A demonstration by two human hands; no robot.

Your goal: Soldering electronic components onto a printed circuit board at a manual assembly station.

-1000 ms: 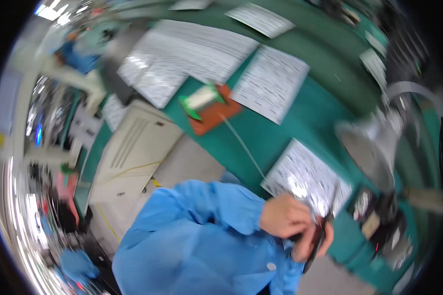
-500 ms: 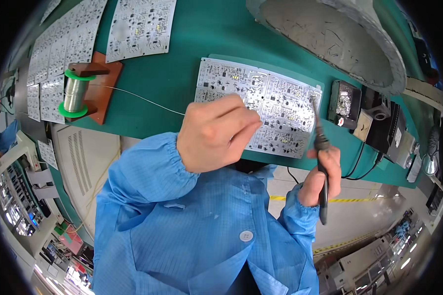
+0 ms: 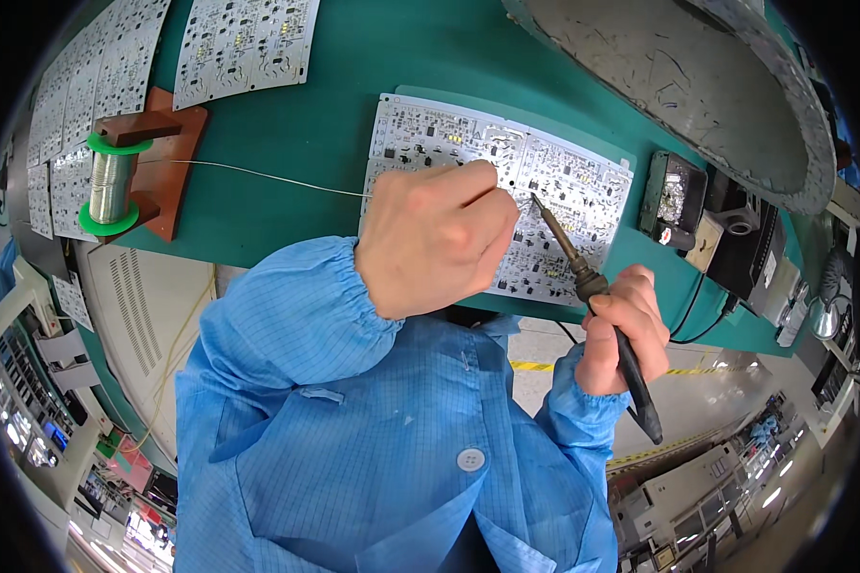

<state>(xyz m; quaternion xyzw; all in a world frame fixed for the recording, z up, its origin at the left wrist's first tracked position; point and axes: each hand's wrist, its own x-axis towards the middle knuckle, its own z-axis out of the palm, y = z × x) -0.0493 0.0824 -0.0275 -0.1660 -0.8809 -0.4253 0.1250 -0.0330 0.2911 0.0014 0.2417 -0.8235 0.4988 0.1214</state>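
A silvery circuit board (image 3: 573, 205) lies on the green mat, crowded with small parts. Over its left half is my left hand (image 3: 440, 234), closed on the solder wire (image 3: 268, 176). That wire runs left to a spool (image 3: 113, 189) with green flanges on a reddish-brown stand (image 3: 177, 172). My right hand (image 3: 627, 332), at the board's lower right, is wrapped round a soldering iron (image 3: 591, 283). The iron slants up and left, its tip over the middle of the board near my left fingers. Whether the tip touches the board, I cannot tell.
More circuit boards (image 3: 244, 48) lie at the far left. Right of the board stand a black box (image 3: 674, 199) of silvery bits, a yellowish sponge (image 3: 703, 244) and a black unit with cables. A large grey duct hood (image 3: 678, 81) hangs at the upper right.
The soldering iron's tip has swung left, from the board's right edge to its middle near my left hand. My left hand stays over the board, shifted slightly. The view has shifted a little.
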